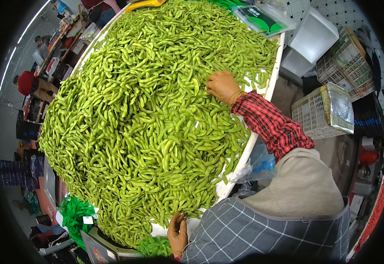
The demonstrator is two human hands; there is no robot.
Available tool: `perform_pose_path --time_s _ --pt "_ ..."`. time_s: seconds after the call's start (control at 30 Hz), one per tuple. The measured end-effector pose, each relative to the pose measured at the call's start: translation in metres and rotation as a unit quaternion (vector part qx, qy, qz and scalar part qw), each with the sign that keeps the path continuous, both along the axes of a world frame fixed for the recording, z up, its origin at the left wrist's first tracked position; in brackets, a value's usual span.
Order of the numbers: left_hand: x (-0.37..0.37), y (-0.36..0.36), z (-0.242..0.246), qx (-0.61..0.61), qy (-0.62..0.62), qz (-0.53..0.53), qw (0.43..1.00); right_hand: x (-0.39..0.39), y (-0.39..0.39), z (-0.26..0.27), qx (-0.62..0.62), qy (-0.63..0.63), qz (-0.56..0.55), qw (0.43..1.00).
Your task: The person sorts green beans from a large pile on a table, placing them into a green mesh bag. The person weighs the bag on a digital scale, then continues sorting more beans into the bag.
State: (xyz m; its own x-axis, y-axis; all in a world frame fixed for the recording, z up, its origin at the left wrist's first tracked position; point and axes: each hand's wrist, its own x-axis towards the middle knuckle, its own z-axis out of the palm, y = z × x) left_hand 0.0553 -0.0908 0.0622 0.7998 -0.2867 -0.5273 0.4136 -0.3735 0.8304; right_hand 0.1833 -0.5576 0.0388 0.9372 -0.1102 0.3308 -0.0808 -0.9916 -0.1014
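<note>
A broad heap of green edamame pods (pixel 129 109) covers a white-rimmed table (pixel 274 72). My right hand (pixel 224 86), in an orange-brown glove with a red checked sleeve above it, is bent over the pods near the right rim. Its fingers are curled down and whatever lies under them is hidden. At the bottom, by the near edge of the heap, my left hand (pixel 178 235) wears the same kind of glove. Its fingers are loosely bent and apart, nothing visible between them, the fingertips close to some pods.
Green mesh bags (pixel 76 214) hang at the lower left, beside a scale-like device (pixel 96 247); more green netting (pixel 155 246) lies near my left hand. Packaged bags (pixel 261 19) rest at the top right corner. Plastic crates (pixel 311 114) and white bins (pixel 314 34) stand right. A person (pixel 30 84) is far left.
</note>
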Motion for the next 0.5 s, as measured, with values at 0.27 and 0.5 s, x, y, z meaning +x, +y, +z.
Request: perform_pose_path --time_s 0.27,0.5 --pt "0.022 -0.010 0.019 -0.040 -0.008 -0.066 0.997 -0.028 0.069 0.005 0.195 -0.143 0.063 0.968" --pt "0.050 -0.063 0.017 -0.288 0.110 0.075 0.948 -0.067 0.233 0.012 0.357 0.022 0.391 0.848"
